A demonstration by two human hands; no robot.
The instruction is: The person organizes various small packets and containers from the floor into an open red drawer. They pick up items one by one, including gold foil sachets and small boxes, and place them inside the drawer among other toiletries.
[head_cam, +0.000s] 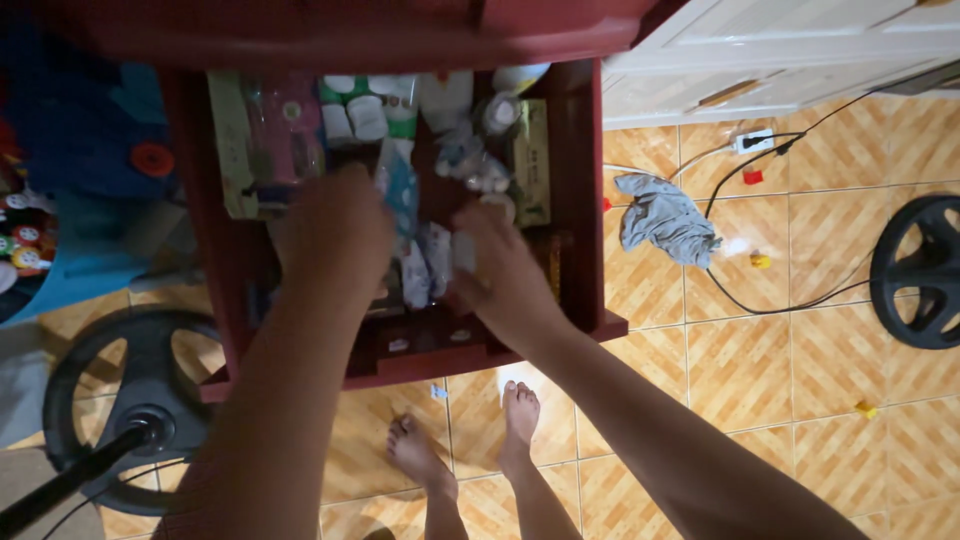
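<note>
Crinkly plastic packets (425, 262) in red drawer (585, 200)

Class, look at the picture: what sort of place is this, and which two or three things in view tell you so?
Probably a room in a home: an open red drawer crammed with small bottles and packets, bare feet on orange floor tiles, and a grey cloth dropped beside a trailing black cable.

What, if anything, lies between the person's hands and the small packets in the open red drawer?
Nothing visible does. Both the left hand and right hand are already inside the red drawer, down among the packets. Motion blur hides whether either hand grips one.
</note>
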